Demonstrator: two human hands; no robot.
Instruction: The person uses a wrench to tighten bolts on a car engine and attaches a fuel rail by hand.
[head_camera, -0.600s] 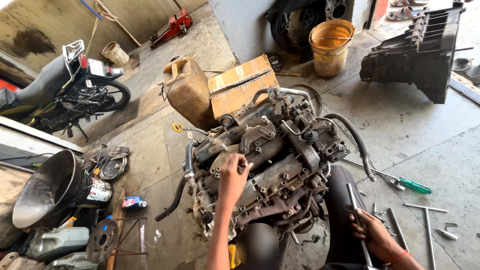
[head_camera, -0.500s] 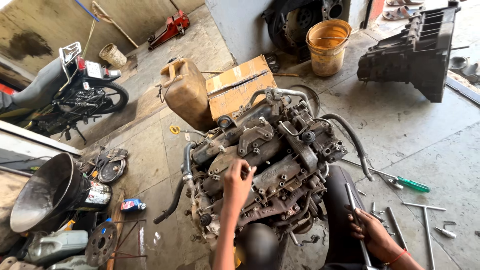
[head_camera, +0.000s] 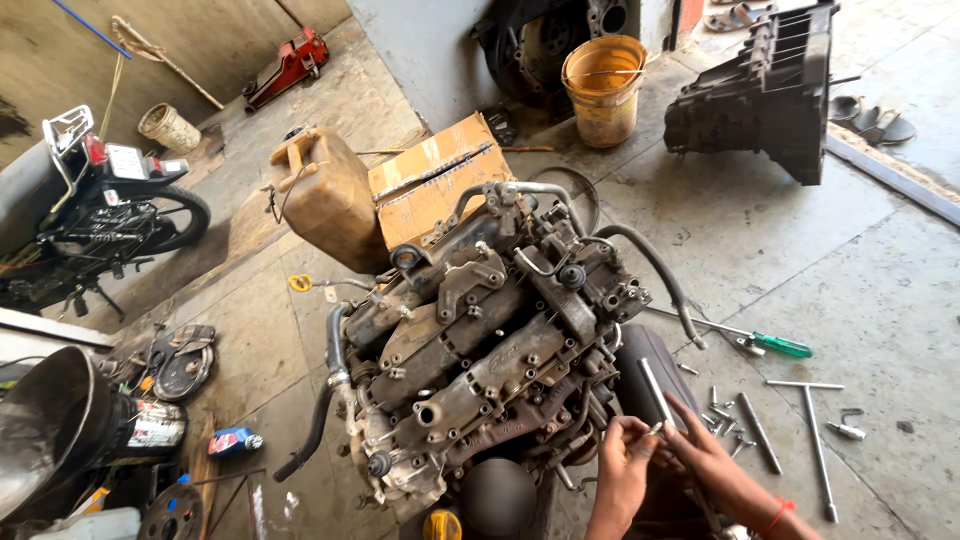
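Item one: my left hand (head_camera: 622, 462) and right hand (head_camera: 712, 452) meet at the engine's (head_camera: 480, 350) near right side, fingers of both pinched on a slim metal rod tool (head_camera: 655, 392) that rises between them.

Item two: the engine sits on the concrete floor (head_camera: 800, 260).

Item three: right of the hands, loose bolts, a T-handle wrench (head_camera: 815, 430) and a green-handled screwdriver (head_camera: 740, 338).

Item four: beyond the engine, a tan jerrycan (head_camera: 325, 195), cardboard box (head_camera: 435, 180) and orange bucket (head_camera: 603, 88).
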